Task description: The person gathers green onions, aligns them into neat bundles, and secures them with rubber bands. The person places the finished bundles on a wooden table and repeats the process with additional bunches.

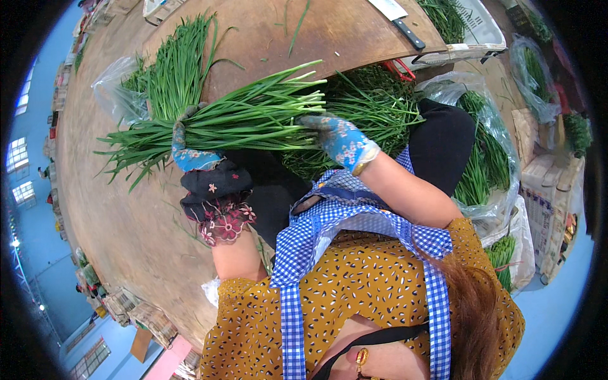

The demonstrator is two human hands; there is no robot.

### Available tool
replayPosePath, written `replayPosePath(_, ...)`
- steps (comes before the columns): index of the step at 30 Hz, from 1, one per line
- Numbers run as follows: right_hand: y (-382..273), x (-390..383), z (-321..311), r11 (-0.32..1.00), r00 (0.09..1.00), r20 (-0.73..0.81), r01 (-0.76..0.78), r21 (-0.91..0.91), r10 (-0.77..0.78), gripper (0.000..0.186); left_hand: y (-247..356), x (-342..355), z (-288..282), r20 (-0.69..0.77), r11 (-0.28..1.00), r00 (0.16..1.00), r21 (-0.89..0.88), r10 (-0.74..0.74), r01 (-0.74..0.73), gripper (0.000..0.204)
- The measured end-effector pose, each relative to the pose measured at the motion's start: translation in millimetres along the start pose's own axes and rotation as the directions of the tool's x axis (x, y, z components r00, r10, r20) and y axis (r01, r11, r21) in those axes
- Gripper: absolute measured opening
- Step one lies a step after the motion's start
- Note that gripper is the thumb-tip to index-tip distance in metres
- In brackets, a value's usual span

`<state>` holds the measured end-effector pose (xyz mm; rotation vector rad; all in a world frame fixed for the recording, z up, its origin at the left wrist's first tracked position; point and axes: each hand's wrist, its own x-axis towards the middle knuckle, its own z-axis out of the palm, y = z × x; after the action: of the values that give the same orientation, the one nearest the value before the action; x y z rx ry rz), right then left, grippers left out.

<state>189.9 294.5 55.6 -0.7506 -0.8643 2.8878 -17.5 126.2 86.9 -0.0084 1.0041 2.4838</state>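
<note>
Head cam: L hand (183, 144), gloved, fingers curled closed round bunch of long green leaves (253, 120), on leafy half. R hand (345, 140), gloved, part-closed, fingertips at pale stem ends; cannot tell if gripping. Bunch held approx. level w/ near edge of worktop (266, 35), pale ends to R. 2nd bunch (176, 73) at worktop's L edge, beside clear plastic bag (117, 92). Knife (406, 30) at R edge, handle twd near R corner. Loose leaf pile (364, 98) below near edge.
</note>
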Motion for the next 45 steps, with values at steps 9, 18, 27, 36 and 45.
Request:
replayPosePath(9, -79, -64, -108, 0.301, 0.879, -0.392, -0.310, -0.902, -0.271, 0.020, 7, 6, -23, -0.271, 0.998, 0.961, 0.036, -0.046, 0.058, 0.044)
replayPosePath(18, -18, -14, 18, -0.393, 0.482, 0.543, 0.382, -0.836, -0.688, 0.018, 5, 3, -11, -0.279, 0.993, 0.960, 0.112, -0.006, 0.038, 0.042)
replayPosePath(27, -19, -5, -6, 0.813, 0.924, -0.043, 0.311, -0.492, -0.379, 0.022, -4, -4, -4, -0.192, 0.998, 0.980, 0.047, 0.055, -0.047, 0.037)
replayPosePath(36, -95, -71, -90, -0.536, 0.877, -0.071, -0.353, -0.767, -0.475, 0.023, 9, 7, -37, 0.332, 0.937, 0.928, -0.235, -0.171, 0.257, 0.027)
replayPosePath(45, -107, -21, -30, 0.131, 0.850, 0.155, 0.253, -0.958, -0.504, 0.035, -17, 13, 29, 0.056, 0.920, 0.952, 0.283, -0.299, 0.272, 0.028)
